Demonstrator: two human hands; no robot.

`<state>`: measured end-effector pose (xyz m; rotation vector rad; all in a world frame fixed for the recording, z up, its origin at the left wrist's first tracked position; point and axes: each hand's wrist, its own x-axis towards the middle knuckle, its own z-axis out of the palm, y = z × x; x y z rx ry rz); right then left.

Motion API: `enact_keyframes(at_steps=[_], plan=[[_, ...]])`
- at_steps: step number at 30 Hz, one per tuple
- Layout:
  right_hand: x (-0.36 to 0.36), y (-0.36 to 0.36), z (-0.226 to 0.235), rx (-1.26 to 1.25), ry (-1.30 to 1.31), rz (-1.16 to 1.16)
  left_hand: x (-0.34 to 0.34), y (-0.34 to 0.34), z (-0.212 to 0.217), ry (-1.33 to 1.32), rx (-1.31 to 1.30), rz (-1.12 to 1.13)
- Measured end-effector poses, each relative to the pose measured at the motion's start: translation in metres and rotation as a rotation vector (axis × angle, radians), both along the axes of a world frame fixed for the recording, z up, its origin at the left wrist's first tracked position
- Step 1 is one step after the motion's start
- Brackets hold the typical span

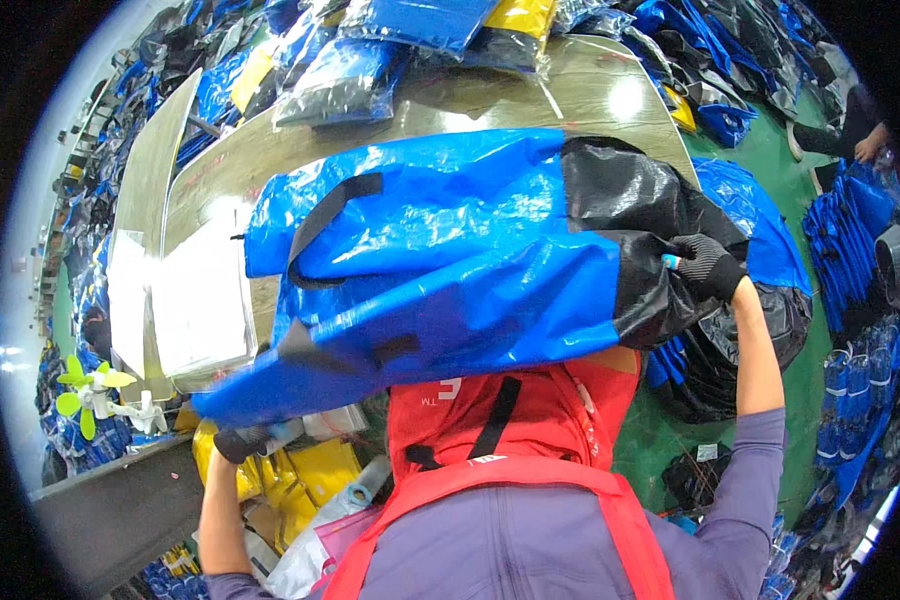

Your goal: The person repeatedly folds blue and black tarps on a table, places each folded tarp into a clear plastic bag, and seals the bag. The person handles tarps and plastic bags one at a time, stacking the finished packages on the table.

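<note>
A large blue bag (440,220) with black end panels and a dark strap lies flat across the table in front of me. Its near edge overhangs toward my body, and its near left corner is smeared by motion. My right hand (708,268), in a dark knit glove with something light blue at a finger, is closed on the bag's black end panel (660,285). Low on the left, my left hand (242,442), also gloved, is at that blurred corner and appears closed on the bag's edge. Its fingers are partly hidden.
Packed blue and yellow bags (340,80) lie on the far part of the table (610,85). Another blue and black bag (770,230) sits beyond its right edge. A green fan (90,390) and yellow material (320,470) are at left. Piles of bags surround the green floor (790,170).
</note>
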<state>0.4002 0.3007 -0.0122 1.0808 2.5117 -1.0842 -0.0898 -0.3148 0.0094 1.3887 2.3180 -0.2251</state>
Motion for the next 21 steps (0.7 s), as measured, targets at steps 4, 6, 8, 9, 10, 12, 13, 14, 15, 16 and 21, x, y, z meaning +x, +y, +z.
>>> enact_keyframes(at_steps=[4, 6, 8, 9, 10, 12, 13, 14, 15, 16, 21], plan=[[0.009, -0.016, 0.007, -0.097, 0.075, 0.057, -0.026, 0.002, -0.075, -0.158, 0.587, 0.333], [0.010, -0.025, 0.010, 0.180, -0.045, 0.301, -0.028, 0.034, -0.097, -0.701, 0.575, 0.887], [0.007, -0.031, 0.011, 0.376, -0.098, 0.371, -0.018, 0.078, -0.087, -0.467, 0.784, 0.879], [0.006, -0.033, 0.012, 0.352, -0.121, 0.258, -0.008, 0.099, -0.071, -0.165, 0.666, 0.772], [0.002, -0.034, 0.011, 0.317, -0.128, 0.194, 0.005, 0.121, -0.052, 0.110, 0.465, 0.725], [-0.006, -0.034, 0.011, 0.424, -0.243, 0.226, 0.030, 0.166, -0.011, 0.902, 0.556, -0.069], [-0.010, -0.034, 0.011, 0.415, -0.255, 0.204, 0.042, 0.189, 0.002, 0.582, 0.699, -0.119], [-0.013, -0.034, 0.011, 0.437, -0.258, 0.184, 0.052, 0.210, 0.010, 0.282, 0.864, -0.141], [-0.016, -0.035, 0.012, 0.425, -0.263, 0.224, 0.065, 0.226, 0.010, 0.078, 0.801, -0.208], [-0.018, -0.036, 0.012, 0.486, -0.244, 0.241, 0.075, 0.239, 0.005, -0.078, 0.769, -0.150], [-0.025, -0.048, 0.015, 0.510, -0.344, 0.148, 0.086, 0.292, -0.015, 0.231, 0.307, -0.331]])
